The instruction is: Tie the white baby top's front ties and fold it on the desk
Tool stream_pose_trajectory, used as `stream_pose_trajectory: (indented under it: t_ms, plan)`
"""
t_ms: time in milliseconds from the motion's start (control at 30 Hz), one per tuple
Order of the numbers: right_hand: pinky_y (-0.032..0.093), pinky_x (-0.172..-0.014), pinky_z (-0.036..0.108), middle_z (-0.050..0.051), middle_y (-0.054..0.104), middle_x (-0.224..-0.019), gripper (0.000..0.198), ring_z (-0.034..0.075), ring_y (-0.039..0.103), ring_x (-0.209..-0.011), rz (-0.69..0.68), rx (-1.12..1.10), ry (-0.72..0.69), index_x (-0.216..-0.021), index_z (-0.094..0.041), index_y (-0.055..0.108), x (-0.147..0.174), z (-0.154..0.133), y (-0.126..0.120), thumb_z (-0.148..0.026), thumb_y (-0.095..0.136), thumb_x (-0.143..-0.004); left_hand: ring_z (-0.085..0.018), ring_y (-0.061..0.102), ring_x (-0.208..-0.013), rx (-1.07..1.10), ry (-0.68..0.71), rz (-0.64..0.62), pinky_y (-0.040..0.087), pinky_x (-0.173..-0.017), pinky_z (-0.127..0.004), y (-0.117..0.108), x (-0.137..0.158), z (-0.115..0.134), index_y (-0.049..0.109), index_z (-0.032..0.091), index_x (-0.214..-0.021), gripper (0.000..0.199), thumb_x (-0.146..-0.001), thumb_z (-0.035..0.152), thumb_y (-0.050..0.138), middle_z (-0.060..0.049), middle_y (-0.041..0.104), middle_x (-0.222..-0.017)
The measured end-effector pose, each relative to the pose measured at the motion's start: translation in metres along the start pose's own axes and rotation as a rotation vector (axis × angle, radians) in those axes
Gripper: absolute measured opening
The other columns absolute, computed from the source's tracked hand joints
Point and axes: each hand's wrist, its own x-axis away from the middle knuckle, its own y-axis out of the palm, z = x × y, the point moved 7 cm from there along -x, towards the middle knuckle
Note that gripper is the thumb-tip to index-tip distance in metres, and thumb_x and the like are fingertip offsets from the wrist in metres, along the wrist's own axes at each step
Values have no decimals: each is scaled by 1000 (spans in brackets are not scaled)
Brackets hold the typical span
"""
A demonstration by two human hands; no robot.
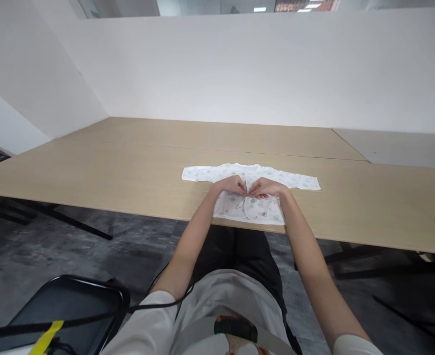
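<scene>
A small white printed baby shirt (249,211) lies flat on the table near its front edge, its sleeves spread out to both sides. My left hand (235,185) is closed in a pinch on the shirt's front opening, at the middle of the chest. Right beside it, my right hand (263,187) pinches the other side of the same opening, and the fingertips of both hands nearly meet. Whatever small fastener may be between the fingers is hidden. Below the hands the two front panels lie together with a seam running down to the hem.
The light wood table (128,167) reaches back to a white wall (239,69). A grey panel (409,148) is set into it at the right. A black chair (80,301) stands at lower left, with a black cable (143,306) crossing by my left arm.
</scene>
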Motion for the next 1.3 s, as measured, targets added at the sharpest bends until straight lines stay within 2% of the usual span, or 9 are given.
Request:
stream_pose_trajectory:
  t_ms: [333,467,633,900,1300]
  plan:
    - [30,-40,21,-3,49,-44,12,7,40,-40,52,43,10,-62,-14,66,3,-11,6,-26,66,-64,-8,47,-57,50,2,-16,36,-57,-22,-1,1,-1,75,15,-71,18,-62,30,71,1,62,-61]
    - [31,-41,21,-2,50,-45,16,6,39,-40,36,19,-2,-54,-14,61,1,-7,5,-26,66,-65,-8,48,-58,72,9,-15,36,-59,-22,-2,2,2,74,14,-70,17,-63,30,70,0,62,-60]
    - [28,-39,22,-2,50,-45,16,6,37,-38,35,6,7,-57,-14,62,0,-3,4,-27,68,-64,-9,51,-61,93,25,-45,38,-61,-22,-2,2,3,75,15,-77,20,-62,26,71,0,65,-66]
    - [27,-38,21,-4,46,-43,18,6,35,-37,21,9,-19,-54,-15,59,1,-8,6,-27,65,-66,-8,48,-58,45,49,-23,36,-59,-21,-2,4,11,73,14,-77,17,-63,22,69,2,58,-60]
    - [27,-37,21,-4,44,-42,28,6,35,-37,53,-13,26,-51,-17,53,-3,-2,4,-33,69,-67,-7,47,-57,-13,71,-27,35,-57,-21,2,-1,4,71,16,-79,20,-61,25,70,3,56,-61]
